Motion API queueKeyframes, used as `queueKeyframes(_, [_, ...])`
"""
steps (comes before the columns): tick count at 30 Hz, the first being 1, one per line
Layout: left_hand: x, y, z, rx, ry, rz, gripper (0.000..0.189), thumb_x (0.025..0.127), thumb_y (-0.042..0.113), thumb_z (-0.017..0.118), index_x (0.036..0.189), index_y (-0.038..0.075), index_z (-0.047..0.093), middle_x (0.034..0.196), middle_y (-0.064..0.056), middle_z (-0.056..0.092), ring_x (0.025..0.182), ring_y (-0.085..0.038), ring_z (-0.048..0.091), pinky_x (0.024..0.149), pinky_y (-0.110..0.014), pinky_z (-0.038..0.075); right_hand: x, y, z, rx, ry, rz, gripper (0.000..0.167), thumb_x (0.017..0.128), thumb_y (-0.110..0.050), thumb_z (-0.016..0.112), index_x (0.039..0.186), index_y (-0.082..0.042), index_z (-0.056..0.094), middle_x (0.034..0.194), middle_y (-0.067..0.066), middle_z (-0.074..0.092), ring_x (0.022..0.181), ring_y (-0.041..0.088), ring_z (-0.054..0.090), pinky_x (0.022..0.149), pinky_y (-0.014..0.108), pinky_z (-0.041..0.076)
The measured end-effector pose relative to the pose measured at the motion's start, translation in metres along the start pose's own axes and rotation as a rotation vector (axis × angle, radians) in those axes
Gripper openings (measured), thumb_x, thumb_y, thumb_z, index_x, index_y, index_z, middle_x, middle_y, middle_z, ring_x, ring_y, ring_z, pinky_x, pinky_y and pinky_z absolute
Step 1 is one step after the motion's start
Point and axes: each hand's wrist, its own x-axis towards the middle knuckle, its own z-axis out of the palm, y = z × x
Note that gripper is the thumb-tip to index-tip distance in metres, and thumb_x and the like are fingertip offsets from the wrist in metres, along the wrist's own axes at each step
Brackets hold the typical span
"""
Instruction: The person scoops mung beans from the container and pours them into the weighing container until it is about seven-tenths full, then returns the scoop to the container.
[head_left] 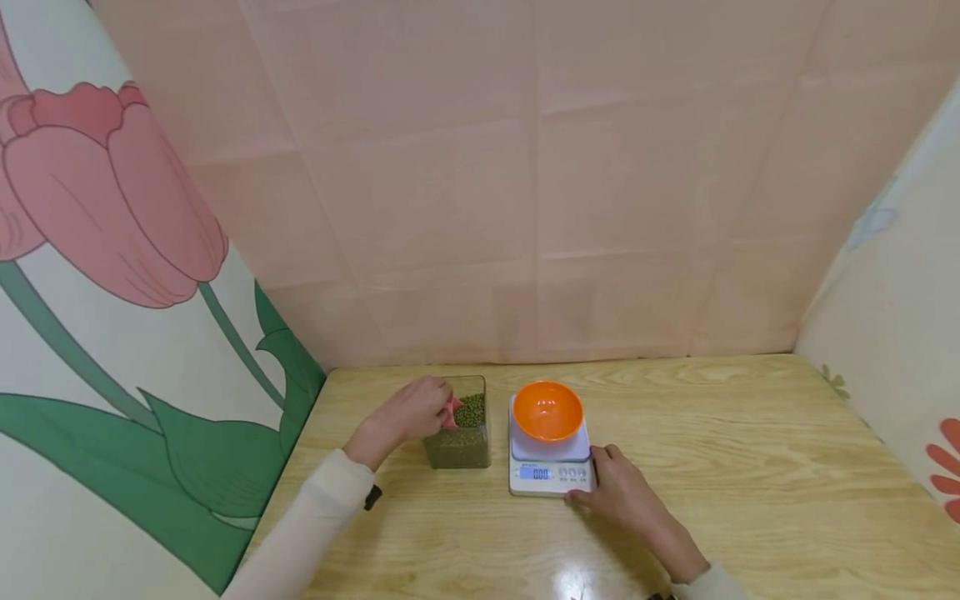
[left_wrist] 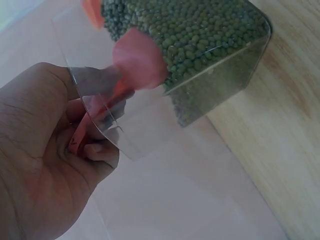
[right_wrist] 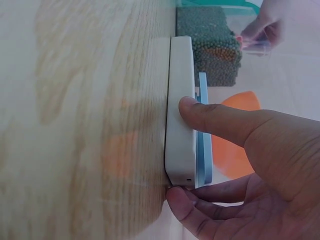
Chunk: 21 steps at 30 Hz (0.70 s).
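My left hand [head_left: 411, 410] pinches the handle of a pink scoop [left_wrist: 140, 59], its fingers at the rim of a clear square container [head_left: 459, 451]. Green mung beans [head_left: 472, 411] fill much of that container, and the scoop's head lies at their surface. To the right, an orange bowl [head_left: 547, 412] sits on a white kitchen scale [head_left: 525, 451] whose display reads 0.00. With thumb on the front edge and fingers along the right side, my right hand [head_left: 628, 493] grips the scale's front right corner. Inside the bowl, only its bare orange wall shows.
A wooden table [head_left: 720, 467] carries everything. Behind it hangs a pink sheet [head_left: 540, 183], at the table's back edge. Painted panels stand at both sides, the left one with a large tulip [head_left: 112, 192].
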Motion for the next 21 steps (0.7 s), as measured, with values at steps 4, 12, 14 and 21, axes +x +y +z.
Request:
queueKeyframes(4, [0.0014, 0.0013, 0.0001, 0.023, -0.012, -0.024, 0.010, 0.102, 0.004, 0.066, 0.095, 0.009, 0.071, 0.096, -0.003, 0.069, 0.090, -0.018, 0.067, 0.086, -0.036, 0.059, 0.0000, 0.0002, 0.0003, 0.000, 0.001, 0.000, 0.083, 0.075, -0.031, 0.099, 0.133, 0.015, 0.061, 0.104, 0.016, 0.062, 0.085, 0.023, 0.057, 0.082, 0.042, 0.057])
queueKeyframes(12, [0.0013, 0.0021, -0.0014, 0.057, -0.030, -0.030, 0.013, 0.103, 0.008, 0.070, 0.092, 0.009, 0.076, 0.104, -0.008, 0.072, 0.098, -0.023, 0.070, 0.091, -0.037, 0.060, 0.0002, 0.0018, 0.0020, 0.006, 0.001, -0.002, 0.083, 0.075, -0.029, 0.099, 0.133, 0.015, 0.060, 0.103, 0.015, 0.062, 0.084, 0.022, 0.056, 0.080, 0.041, 0.056])
queueKeyframes(14, [0.0007, 0.0018, -0.0016, 0.055, -0.024, -0.024, 0.012, 0.103, 0.009, 0.070, 0.093, 0.009, 0.076, 0.105, -0.009, 0.072, 0.099, -0.024, 0.071, 0.092, -0.037, 0.060, 0.0005, 0.0024, 0.0023, 0.007, 0.002, -0.001, 0.083, 0.075, -0.029, 0.099, 0.133, 0.015, 0.060, 0.103, 0.015, 0.061, 0.084, 0.022, 0.056, 0.080, 0.041, 0.056])
queueKeyframes(21, [-0.0029, -0.0032, 0.0013, -0.037, -0.008, -0.041, 0.013, 0.105, 0.010, 0.068, 0.095, 0.008, 0.076, 0.104, -0.008, 0.072, 0.101, -0.025, 0.070, 0.094, -0.040, 0.059, 0.0002, 0.0026, 0.0018, 0.005, -0.001, 0.004, 0.084, 0.075, -0.031, 0.099, 0.133, 0.015, 0.060, 0.103, 0.015, 0.062, 0.084, 0.022, 0.056, 0.081, 0.042, 0.057])
